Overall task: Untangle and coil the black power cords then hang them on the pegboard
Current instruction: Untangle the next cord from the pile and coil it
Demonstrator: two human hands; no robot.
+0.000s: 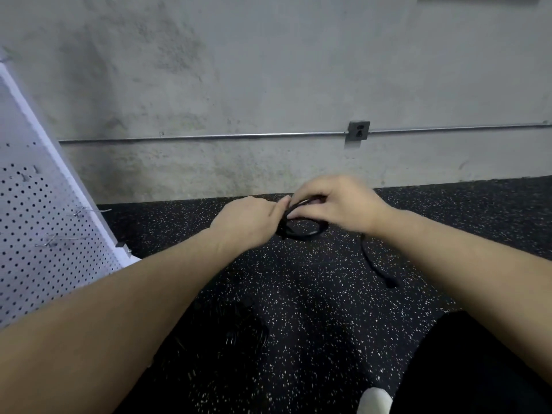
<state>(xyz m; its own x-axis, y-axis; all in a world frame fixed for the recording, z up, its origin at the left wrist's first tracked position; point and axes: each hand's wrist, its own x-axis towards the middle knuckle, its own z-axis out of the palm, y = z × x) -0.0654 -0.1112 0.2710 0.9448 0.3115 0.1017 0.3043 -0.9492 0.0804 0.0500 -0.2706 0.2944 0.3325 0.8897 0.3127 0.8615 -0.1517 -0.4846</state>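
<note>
Speckled floor (298, 294): both hands (248, 222) (337, 204) grip coiled cord (301, 230)

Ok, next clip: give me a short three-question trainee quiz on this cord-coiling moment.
1. True or false: the coiled cord already hangs on the pegboard.
2. Which hand holds the coil? A) left hand only B) right hand only C) both
3. Fill in: the cord's loose end trails below the ___ wrist.

Key:
1. False; it is held above the speckled floor, and the pegboard's hooks are bare.
2. C
3. right
</note>
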